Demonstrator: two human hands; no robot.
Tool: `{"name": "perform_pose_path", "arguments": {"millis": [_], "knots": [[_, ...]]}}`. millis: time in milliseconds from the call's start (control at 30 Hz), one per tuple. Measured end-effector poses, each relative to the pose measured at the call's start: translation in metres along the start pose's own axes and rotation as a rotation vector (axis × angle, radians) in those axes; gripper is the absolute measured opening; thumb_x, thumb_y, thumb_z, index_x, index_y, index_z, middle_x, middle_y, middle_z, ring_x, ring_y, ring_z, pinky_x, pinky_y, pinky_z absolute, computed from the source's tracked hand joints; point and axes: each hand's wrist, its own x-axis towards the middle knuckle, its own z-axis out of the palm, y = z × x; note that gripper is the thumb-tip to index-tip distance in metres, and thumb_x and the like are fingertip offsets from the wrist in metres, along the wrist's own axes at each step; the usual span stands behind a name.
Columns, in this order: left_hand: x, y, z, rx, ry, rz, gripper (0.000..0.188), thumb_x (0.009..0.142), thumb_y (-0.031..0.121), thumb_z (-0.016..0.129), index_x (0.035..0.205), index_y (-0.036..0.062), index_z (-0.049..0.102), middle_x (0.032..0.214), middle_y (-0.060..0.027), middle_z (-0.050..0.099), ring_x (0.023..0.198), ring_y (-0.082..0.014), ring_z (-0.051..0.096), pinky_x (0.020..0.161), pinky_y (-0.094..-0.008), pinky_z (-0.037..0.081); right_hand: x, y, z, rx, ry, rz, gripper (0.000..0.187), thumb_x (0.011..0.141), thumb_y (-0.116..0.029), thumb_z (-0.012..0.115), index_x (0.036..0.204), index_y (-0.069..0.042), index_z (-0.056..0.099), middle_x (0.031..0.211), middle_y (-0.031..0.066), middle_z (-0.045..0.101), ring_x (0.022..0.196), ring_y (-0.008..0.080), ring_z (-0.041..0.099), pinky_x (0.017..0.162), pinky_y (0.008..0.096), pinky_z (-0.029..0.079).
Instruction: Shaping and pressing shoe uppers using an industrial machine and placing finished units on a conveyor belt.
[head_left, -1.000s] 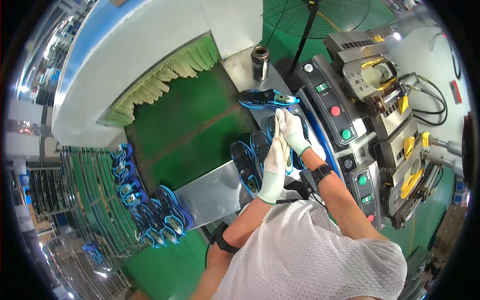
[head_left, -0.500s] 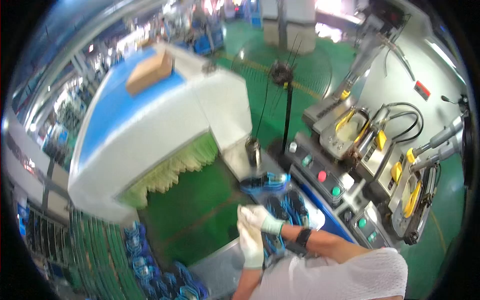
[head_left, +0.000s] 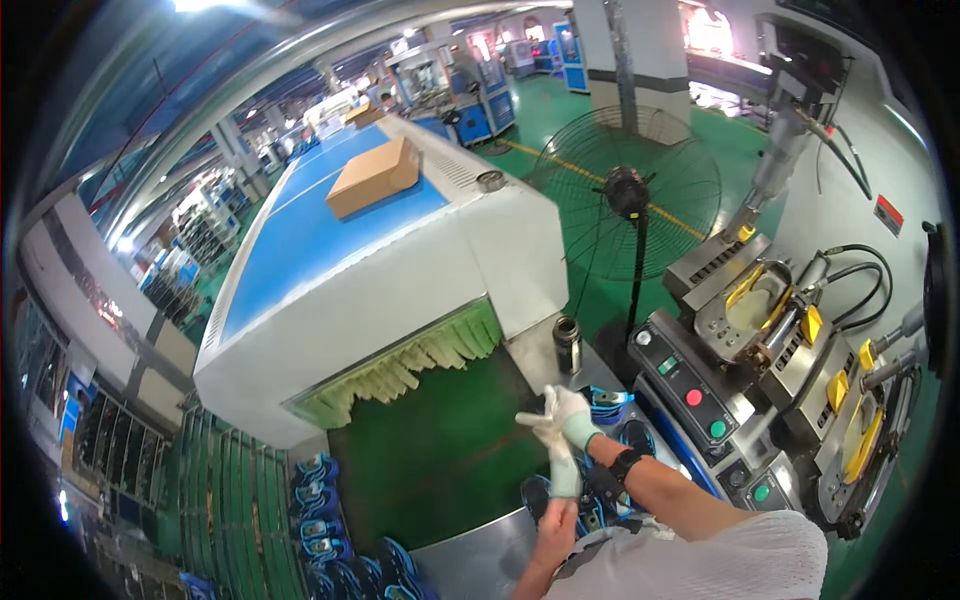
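Observation:
Both of my hands wear pale knitted work gloves and meet above the right edge of the dark green conveyor belt [head_left: 430, 470]. My left hand [head_left: 552, 445] has its fingers stretched apart. Closed against its glove [head_left: 564, 478] is my right hand [head_left: 573, 415], with a black band on that wrist; its fingertips are partly hidden. Black and blue shoes [head_left: 608, 403] lie beside and under my forearms, right of the belt. More black and blue shoes [head_left: 322, 500] line its left side and near left corner.
A white tunnel machine [head_left: 400, 290] with a pale fringe curtain [head_left: 400, 355] spans the belt. A cardboard box [head_left: 375, 178] rests on its blue top. Right stand a dark flask [head_left: 568, 345], a floor fan [head_left: 627, 192], a button panel [head_left: 685, 380] and press stations [head_left: 745, 310]. Racks [head_left: 225, 500] stand left.
The view has swung, shifting the scene right and down. My left fingers, earlier held together in my right hand's grasp, now spread apart. The hands stay in contact.

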Motion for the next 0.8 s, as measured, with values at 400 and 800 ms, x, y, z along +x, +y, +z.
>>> {"name": "perform_pose_path", "arguments": {"millis": [400, 800], "knots": [[0.056, -0.018, -0.042, -0.329, 0.138, 0.422, 0.079, 0.081, 0.013, 0.084, 0.146, -0.0015, 0.04, 0.143, -0.0154, 0.05, 0.134, -0.0257, 0.048, 0.114, -0.0408, 0.038, -0.063, -0.148, -0.035, 0.016, -0.404, -0.673, 0.039, 0.097, -0.041, 0.052, 0.118, -0.011, 0.063, 0.103, 0.0127, 0.07, 0.089, 0.0367, 0.069, 0.075, 0.0464, 0.055], [0.045, -0.053, -0.091, -0.665, 0.627, 0.057, 0.029, 0.104, 0.026, 0.057, 0.119, 0.001, 0.062, 0.114, -0.0103, 0.067, 0.106, -0.0208, 0.064, 0.097, -0.0384, 0.051, -0.047, -0.064, 0.016, 0.81, -0.537, -0.096, 0.06, 0.102, -0.043, 0.058, 0.135, 0.006, 0.051, 0.13, 0.0196, 0.062, 0.12, 0.0254, 0.061, 0.103, 0.0343, 0.048]]}}
